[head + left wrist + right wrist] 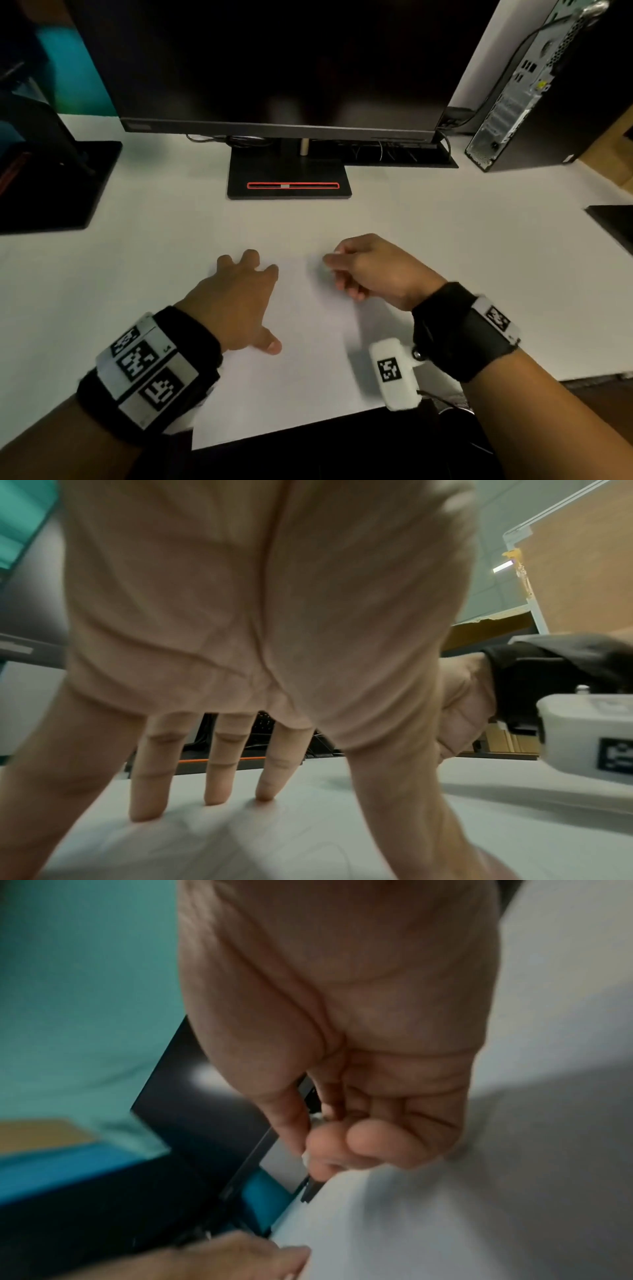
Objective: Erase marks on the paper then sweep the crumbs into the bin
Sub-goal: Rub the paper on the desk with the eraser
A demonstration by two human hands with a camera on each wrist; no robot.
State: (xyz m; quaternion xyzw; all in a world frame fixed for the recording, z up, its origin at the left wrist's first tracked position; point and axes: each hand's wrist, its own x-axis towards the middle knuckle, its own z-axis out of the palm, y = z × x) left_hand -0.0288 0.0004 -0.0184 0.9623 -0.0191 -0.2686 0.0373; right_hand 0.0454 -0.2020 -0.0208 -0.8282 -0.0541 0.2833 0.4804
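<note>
A white sheet of paper (301, 377) lies on the white desk (137, 222), its near corner hanging past the desk's front edge. My left hand (239, 301) rests flat on the sheet's left part, its fingers (219, 777) spread and straight on the paper (240, 845). My right hand (342, 270) is over the sheet's upper right, fingers curled, pinching a small white eraser (306, 1158) that is almost wholly hidden. Its tip is down at the paper (411, 1231). Only faint lines show on the sheet. No crumbs or bin are visible.
A dark monitor (274, 68) on a black stand base (289, 171) stands behind the paper. A computer tower (534, 85) is at the back right, a black stand (51, 171) at the left, a dark object (613, 222) at the right edge.
</note>
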